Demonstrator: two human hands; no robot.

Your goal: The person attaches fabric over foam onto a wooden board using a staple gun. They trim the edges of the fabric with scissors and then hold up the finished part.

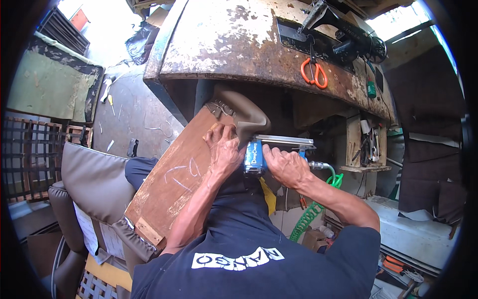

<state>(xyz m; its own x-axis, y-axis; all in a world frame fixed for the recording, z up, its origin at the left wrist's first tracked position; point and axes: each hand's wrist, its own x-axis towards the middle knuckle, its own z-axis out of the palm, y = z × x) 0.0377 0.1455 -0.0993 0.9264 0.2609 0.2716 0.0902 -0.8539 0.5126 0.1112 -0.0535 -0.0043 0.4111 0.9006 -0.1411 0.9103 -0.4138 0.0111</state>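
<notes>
A brown wooden panel (172, 167) with chalk-like marks lies slanted across my lap. Brown leatherette (247, 108) wraps its far end, gathered in pleats along the edge and hanging loose at the right. My left hand (222, 148) presses on the panel's right edge, fingers curled at the border of the leatherette; its thumb side is partly hidden. In my right hand (286, 167) is a blue air stapler (253, 157), its nose and metal magazine beside the leatherette, close to my left fingers. A green coiled air hose (307, 219) runs from its back end.
Ahead stands a worn table (214, 42) with a black sewing machine (348, 40) and orange-handled scissors (314, 74). A brown padded seat part (94, 179) is at the left. A screwdriver (111, 102) lies on the floor. A small wooden tool box (366, 144) hangs under the table at the right.
</notes>
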